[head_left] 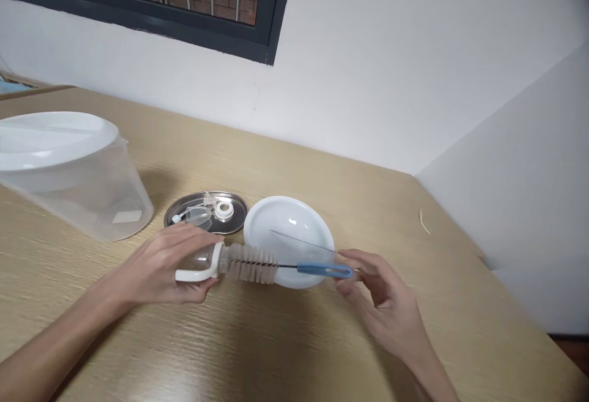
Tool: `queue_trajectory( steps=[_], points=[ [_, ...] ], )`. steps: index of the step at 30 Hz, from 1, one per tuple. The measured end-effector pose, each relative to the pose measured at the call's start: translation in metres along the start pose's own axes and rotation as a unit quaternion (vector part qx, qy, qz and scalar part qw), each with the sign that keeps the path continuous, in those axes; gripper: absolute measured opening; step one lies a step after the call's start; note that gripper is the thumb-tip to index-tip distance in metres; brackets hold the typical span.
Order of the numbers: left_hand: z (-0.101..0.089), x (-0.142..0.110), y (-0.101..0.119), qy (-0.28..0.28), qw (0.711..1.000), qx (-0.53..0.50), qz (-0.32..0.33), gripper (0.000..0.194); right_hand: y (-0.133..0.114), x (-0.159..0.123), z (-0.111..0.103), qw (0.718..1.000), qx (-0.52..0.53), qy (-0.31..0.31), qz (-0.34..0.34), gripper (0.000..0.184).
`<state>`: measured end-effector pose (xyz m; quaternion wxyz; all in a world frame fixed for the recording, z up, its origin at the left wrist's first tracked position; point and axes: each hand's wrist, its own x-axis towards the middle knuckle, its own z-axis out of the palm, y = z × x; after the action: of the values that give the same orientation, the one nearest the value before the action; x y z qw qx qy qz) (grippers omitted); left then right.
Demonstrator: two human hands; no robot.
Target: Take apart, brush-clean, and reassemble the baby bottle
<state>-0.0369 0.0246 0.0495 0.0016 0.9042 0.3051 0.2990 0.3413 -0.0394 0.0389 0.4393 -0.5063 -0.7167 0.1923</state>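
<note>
My left hand (168, 264) is wrapped round a clear baby bottle (197, 259) with a white handle, tilted on its side with its mouth to the right. A bottle brush (253, 262) with pale bristles points into the bottle's mouth; most of the bristles show outside. The fingers of my right hand (381, 301) are closed on the end of its blue looped handle. Both are held above the table, in front of a white bowl (288, 208). A thin dark line, perhaps a wire, crosses over the bowl towards my right fingers.
Behind my left hand lies an oval metal tray (237, 221) holding a white ring (224, 210) and small clear parts. A translucent bin (110, 199) with a white lid stands at the left. A thin pale strip (424, 222) lies on the wooden table (368, 205), against the wall.
</note>
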Motion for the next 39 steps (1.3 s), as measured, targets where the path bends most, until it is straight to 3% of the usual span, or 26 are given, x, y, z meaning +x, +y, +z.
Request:
queue_trajectory(
  steps=[2, 7, 12, 15, 18, 22, 26, 31, 34, 39],
  points=[
    [0.001, -0.001, -0.002, 0.012, 1.0, -0.004, -0.003, 0.051, 0.005, -0.001, -0.001, 0.999, 0.0, 0.012, -0.03, 0.031],
    [-0.003, 0.001, 0.002, -0.006, 0.999, -0.031, -0.001, 0.05, 0.006, -0.003, -0.005, 0.997, -0.06, 0.021, -0.034, 0.01],
    [-0.003, 0.003, 0.007, -0.017, 0.999, -0.042, 0.01, 0.054, -0.001, -0.004, -0.005, 0.996, -0.086, 0.004, 0.03, 0.044],
    [-0.001, 0.003, 0.006, -0.006, 1.0, -0.028, 0.005, 0.053, 0.001, -0.002, -0.004, 0.999, -0.038, 0.003, 0.031, 0.017],
    [-0.002, 0.003, 0.005, 0.005, 1.0, -0.014, -0.003, 0.053, 0.005, 0.0, -0.005, 1.0, -0.011, 0.013, 0.003, 0.032],
    [-0.003, 0.004, 0.005, 0.018, 1.0, -0.014, 0.001, 0.05, 0.009, 0.002, -0.009, 0.999, -0.036, 0.012, -0.034, 0.02],
    [-0.003, 0.004, 0.007, 0.021, 0.999, -0.028, -0.002, 0.052, 0.008, 0.0, -0.014, 0.998, -0.052, 0.019, 0.001, 0.013],
    [-0.002, 0.004, 0.008, 0.011, 0.999, -0.05, 0.007, 0.052, 0.001, -0.001, -0.013, 0.995, -0.072, 0.015, 0.064, 0.047],
    [-0.003, 0.004, 0.007, 0.0, 0.999, -0.053, 0.011, 0.054, -0.004, 0.002, -0.012, 0.995, -0.065, 0.018, 0.077, 0.055],
    [-0.003, 0.003, 0.006, 0.005, 0.999, -0.046, -0.001, 0.053, -0.002, 0.002, -0.013, 0.998, 0.004, 0.038, 0.057, 0.022]
  ],
)
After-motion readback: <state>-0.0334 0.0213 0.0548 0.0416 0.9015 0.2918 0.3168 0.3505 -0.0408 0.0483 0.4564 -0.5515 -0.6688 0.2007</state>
